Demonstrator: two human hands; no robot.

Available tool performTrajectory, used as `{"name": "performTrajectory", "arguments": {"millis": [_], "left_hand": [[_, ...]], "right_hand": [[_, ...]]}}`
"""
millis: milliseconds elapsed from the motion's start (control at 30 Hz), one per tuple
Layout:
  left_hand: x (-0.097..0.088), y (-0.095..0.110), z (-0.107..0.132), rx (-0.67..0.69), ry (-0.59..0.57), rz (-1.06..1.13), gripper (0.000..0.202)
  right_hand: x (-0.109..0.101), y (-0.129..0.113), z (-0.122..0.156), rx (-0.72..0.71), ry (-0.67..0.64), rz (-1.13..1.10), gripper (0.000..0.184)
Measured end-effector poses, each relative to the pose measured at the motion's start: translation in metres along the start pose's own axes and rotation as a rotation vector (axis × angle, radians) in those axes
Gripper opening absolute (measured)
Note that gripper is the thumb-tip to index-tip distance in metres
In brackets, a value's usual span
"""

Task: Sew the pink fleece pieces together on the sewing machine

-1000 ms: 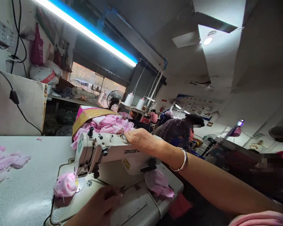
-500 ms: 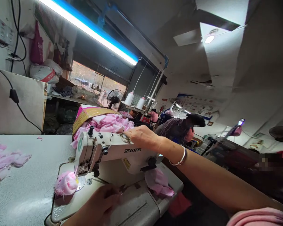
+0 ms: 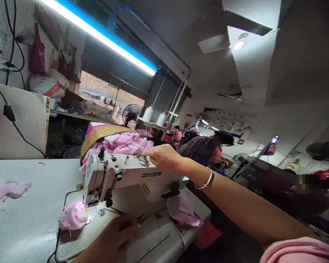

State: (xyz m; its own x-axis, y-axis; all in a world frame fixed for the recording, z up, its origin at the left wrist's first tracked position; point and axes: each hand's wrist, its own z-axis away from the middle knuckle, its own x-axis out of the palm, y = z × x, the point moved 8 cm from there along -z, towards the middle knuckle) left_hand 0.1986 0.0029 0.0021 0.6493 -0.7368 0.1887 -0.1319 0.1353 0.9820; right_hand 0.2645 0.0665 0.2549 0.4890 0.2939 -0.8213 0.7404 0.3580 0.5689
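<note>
A white ZOJE sewing machine [image 3: 153, 179] stands in front of me. My right hand [image 3: 166, 157] rests over the top of its arm, fingers curled and pinched beside the round metal winder part [image 3: 142, 159]; what the fingertips grip is hidden. Low over the machine bed, my left hand [image 3: 117, 232] has its fingers drawn together near a small dark pointed piece; I cannot make out what it holds. Bunched pink fabric [image 3: 74, 215] lies by the needle plate [image 3: 91, 214]. Another pink piece [image 3: 182, 210] lies at the right end of the bed.
Behind the machine, a box [image 3: 91, 137] overflows with pink fabric pieces [image 3: 123, 142]. More pink scraps [image 3: 8, 188] lie on the table [image 3: 41, 233] at left. White thread cones [image 3: 147, 114] stand at the back. A co-worker [image 3: 203, 148] bends over farther off.
The view has shifted slightly, so the scene sits a little farther left. Both hands keep nearly the same places on the machine; my right fingers have shifted slightly at the winder part.
</note>
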Motion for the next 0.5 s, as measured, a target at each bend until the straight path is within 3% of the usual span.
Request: {"name": "performTrajectory", "arguments": {"millis": [300, 500], "left_hand": [[-0.003, -0.010, -0.005, -0.029, 0.025, 0.005, 0.035], [0.000, -0.005, -0.002, -0.042, 0.037, 0.017, 0.038]], "right_hand": [[0.017, 0.006, -0.008, -0.012, -0.023, 0.005, 0.050], [0.024, 0.005, -0.006, 0.039, -0.024, -0.009, 0.038]]}}
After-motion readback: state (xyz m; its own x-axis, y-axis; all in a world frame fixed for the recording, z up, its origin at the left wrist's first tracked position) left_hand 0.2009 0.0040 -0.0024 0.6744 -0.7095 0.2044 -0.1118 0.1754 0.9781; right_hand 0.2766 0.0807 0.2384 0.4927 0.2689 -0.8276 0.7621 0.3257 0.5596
